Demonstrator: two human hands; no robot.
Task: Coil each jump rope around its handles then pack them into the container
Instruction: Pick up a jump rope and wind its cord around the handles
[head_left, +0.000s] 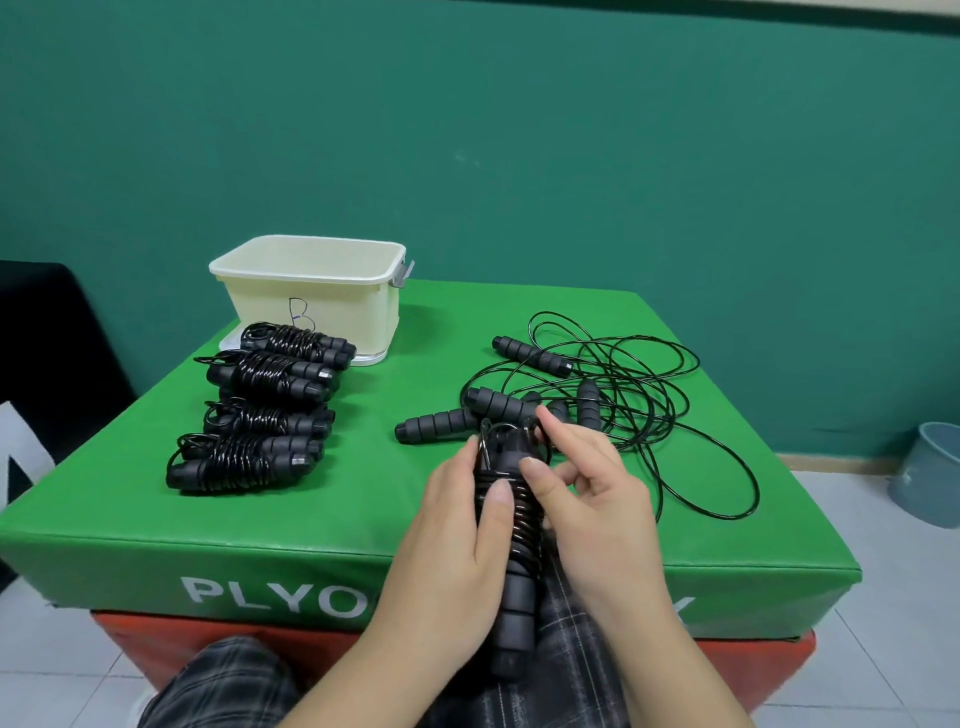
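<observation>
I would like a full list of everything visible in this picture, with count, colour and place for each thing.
coiled jump ropes: four, black, in a row on the left of the box top
container: one, cream, marked B, back left, standing on its lid
loose jump ropes: tangled pile, count unclear, black, on the right
jump rope being coiled: one, black, held over the near edge
plyo box: one, green top, red layer below
bin: one, grey-blue, on the floor at right
left hand: grips the handles
right hand: pinches the cord end
</observation>
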